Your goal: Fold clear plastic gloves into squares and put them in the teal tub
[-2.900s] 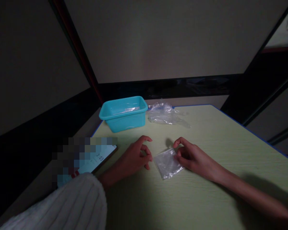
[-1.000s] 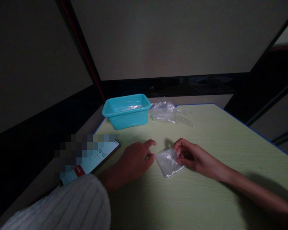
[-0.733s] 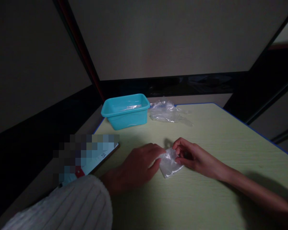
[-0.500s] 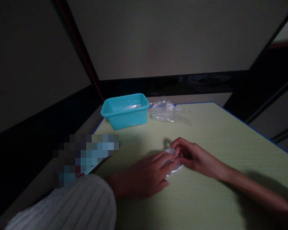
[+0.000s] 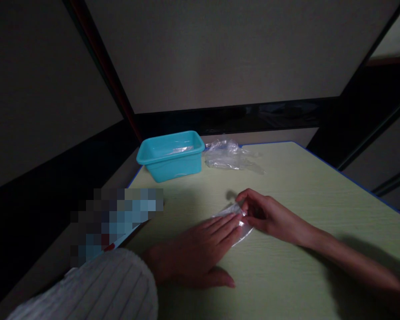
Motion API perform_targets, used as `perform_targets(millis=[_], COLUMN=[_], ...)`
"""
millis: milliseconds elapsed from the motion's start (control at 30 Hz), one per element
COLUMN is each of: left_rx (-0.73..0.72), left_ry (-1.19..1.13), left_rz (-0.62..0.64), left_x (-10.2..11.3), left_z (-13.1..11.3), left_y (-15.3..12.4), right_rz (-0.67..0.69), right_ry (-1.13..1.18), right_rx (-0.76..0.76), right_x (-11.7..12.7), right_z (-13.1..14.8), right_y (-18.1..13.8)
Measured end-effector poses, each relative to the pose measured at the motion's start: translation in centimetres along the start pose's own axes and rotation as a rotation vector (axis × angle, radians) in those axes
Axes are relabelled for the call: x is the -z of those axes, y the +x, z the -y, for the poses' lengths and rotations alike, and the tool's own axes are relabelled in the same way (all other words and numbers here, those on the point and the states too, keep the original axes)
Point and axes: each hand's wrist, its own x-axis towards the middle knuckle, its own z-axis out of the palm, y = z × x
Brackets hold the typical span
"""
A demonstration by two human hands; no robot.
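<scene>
Under the fingers of my left hand (image 5: 205,249) lies a small clear plastic bag (image 5: 243,231), flat on the table. The left hand rests palm down across it, fingers stretched out and thumb apart, hiding much of the bag. At the bag's right edge, my right hand (image 5: 262,213) is curled, its thumb and fingertips pinching the plastic.
A turquoise plastic basket (image 5: 178,170) stands at the table's back left, with some clear plastic inside. Beside it lies a crumpled heap of clear plastic (image 5: 228,156). The pale table (image 5: 313,191) has a blue edge. A blurred-out item (image 5: 126,220) sits at the left edge.
My left hand has flattened and its thumb has spread away toward me, so more of the bag shows. The right hand keeps its pinch nearly in place. The view has shifted slightly.
</scene>
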Motion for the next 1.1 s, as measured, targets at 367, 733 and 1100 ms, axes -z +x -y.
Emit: perform_targets(millis=[367, 733, 1100], left_rx=[0.038, 0.048, 0.073], left_ry=[0.033, 0.058, 0.029], left_rz=[-0.003, -0.012, 0.004], left_x=[-0.3, -0.2, -0.1], left_z=[0.0, -0.1, -0.2], left_y=[-0.4, -0.2, -0.4], right_rz=[-0.010, 0.330, 0.290], right_ry=[-0.512, -0.717, -0.766], right_rx=[0.278, 0.284, 0.212], right_x=[0.9, -0.3, 0.1], right_z=[0.9, 0.0, 0.0], right_y=[-0.5, -1.6, -1.8])
